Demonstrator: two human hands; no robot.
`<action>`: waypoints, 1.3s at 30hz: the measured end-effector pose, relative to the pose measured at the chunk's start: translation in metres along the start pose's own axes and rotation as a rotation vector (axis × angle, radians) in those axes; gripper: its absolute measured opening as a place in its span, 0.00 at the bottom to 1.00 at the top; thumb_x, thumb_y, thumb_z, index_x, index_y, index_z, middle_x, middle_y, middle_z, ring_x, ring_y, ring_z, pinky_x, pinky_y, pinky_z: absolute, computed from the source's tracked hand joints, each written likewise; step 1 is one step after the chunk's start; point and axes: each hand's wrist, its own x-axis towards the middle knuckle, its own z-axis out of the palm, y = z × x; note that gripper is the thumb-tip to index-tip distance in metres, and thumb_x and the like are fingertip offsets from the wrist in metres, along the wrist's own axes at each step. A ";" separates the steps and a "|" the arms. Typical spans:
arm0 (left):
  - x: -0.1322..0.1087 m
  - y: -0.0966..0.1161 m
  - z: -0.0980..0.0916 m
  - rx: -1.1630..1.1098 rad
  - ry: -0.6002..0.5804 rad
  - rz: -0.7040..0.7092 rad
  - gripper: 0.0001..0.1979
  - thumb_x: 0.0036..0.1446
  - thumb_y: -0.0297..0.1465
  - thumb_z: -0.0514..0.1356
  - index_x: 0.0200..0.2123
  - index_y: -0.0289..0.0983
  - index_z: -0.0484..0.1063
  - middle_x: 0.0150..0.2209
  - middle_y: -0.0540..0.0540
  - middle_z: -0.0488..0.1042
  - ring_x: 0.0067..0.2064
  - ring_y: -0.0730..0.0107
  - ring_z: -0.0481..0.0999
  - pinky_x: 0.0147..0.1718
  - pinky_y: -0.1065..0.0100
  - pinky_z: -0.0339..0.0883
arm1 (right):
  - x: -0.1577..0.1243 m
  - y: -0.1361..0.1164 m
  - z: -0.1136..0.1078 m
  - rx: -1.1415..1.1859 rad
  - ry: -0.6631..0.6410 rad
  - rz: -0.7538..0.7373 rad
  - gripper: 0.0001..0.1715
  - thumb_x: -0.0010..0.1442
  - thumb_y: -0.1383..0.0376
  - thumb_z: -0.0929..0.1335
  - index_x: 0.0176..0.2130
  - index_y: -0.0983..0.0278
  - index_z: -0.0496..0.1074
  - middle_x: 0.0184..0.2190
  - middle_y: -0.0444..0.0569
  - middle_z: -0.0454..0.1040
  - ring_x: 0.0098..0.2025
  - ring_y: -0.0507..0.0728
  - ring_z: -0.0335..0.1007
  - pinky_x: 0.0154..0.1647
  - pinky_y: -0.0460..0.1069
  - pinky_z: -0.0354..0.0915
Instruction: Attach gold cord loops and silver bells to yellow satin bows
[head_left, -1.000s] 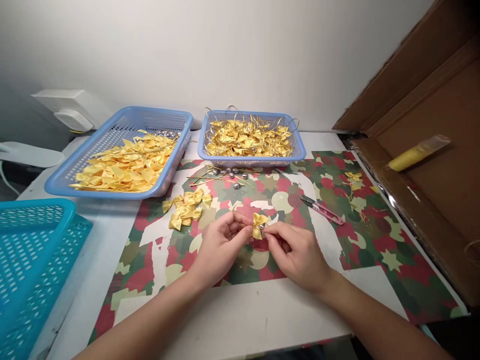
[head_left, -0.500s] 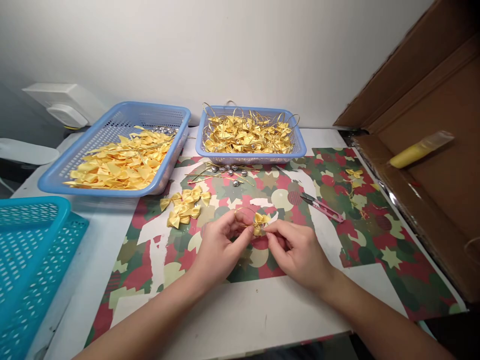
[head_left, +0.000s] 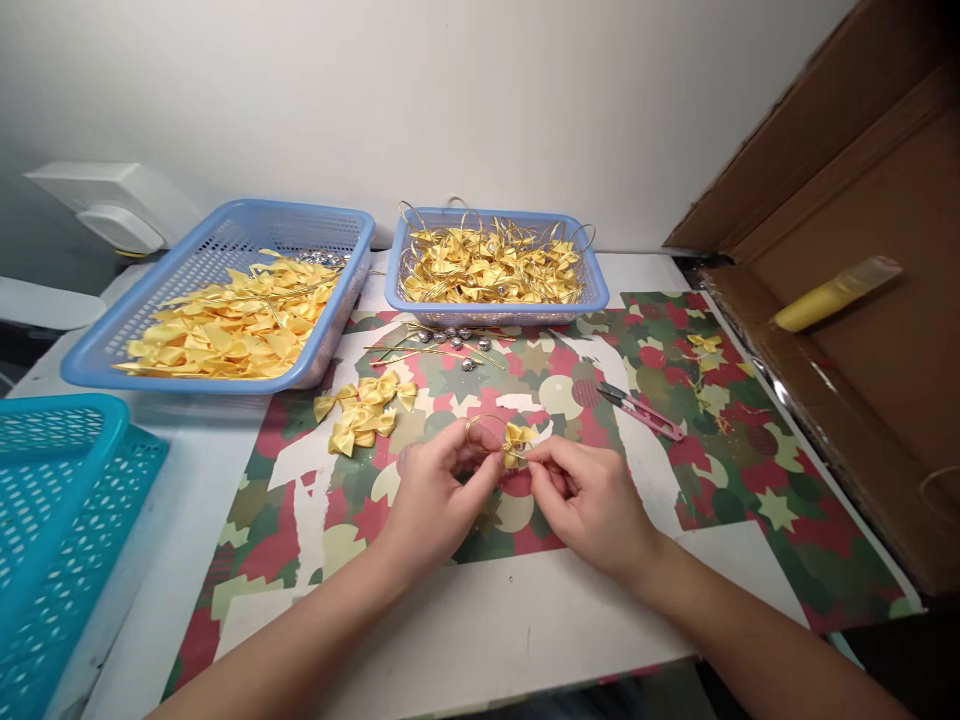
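A small yellow satin bow with a gold wire loop is between my two hands, over the patterned paper. My left hand pinches the bow and its wire between thumb and fingers; the loop rises above those fingers. At the bow's right edge, my right hand is closed in a pinch on what looks like the thin gold wire end, mostly covered by the fingertips. Several loose yellow bows lie to the left. Silver jingle bells and straight gold wires rest beyond my hands.
A blue basket of yellow bows stands back left, another blue basket of wired bows at back centre. A teal basket is at the left edge. Pink-handled thread snips lie right. Cardboard borders the right side.
The whole view has shifted slightly. Both hands keep nearly the same place and grip, with the bow turned a little between them.
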 end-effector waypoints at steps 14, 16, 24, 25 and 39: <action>0.001 0.000 -0.001 -0.034 0.002 -0.071 0.07 0.60 0.33 0.59 0.33 0.37 0.64 0.27 0.51 0.70 0.29 0.73 0.70 0.25 0.73 0.60 | 0.002 -0.003 -0.002 0.148 -0.040 0.130 0.10 0.60 0.72 0.62 0.27 0.66 0.68 0.17 0.37 0.55 0.18 0.46 0.48 0.20 0.43 0.49; 0.000 0.002 -0.001 -0.066 -0.004 -0.109 0.07 0.60 0.33 0.59 0.33 0.37 0.64 0.25 0.52 0.69 0.26 0.75 0.67 0.23 0.74 0.56 | 0.004 -0.004 -0.002 0.200 -0.056 0.181 0.10 0.59 0.71 0.62 0.27 0.65 0.68 0.17 0.37 0.56 0.18 0.46 0.49 0.19 0.42 0.49; 0.001 0.011 0.001 -0.178 0.011 -0.166 0.07 0.57 0.32 0.60 0.31 0.37 0.63 0.22 0.55 0.65 0.23 0.78 0.61 0.21 0.76 0.52 | 0.003 -0.002 -0.001 0.314 -0.080 0.277 0.08 0.59 0.69 0.64 0.28 0.65 0.68 0.17 0.38 0.56 0.19 0.46 0.50 0.19 0.42 0.50; 0.001 0.011 0.001 -0.181 0.014 -0.169 0.07 0.57 0.31 0.60 0.31 0.37 0.63 0.22 0.55 0.65 0.23 0.79 0.61 0.21 0.76 0.51 | 0.003 -0.002 -0.001 0.309 -0.076 0.268 0.08 0.59 0.70 0.64 0.28 0.65 0.68 0.17 0.38 0.56 0.19 0.46 0.49 0.19 0.42 0.49; 0.000 0.007 0.001 -0.142 0.007 -0.149 0.07 0.59 0.32 0.59 0.32 0.37 0.63 0.25 0.53 0.69 0.26 0.78 0.65 0.22 0.75 0.54 | 0.002 -0.003 -0.002 0.136 -0.023 0.131 0.09 0.58 0.71 0.63 0.27 0.65 0.69 0.16 0.37 0.53 0.18 0.46 0.48 0.20 0.43 0.50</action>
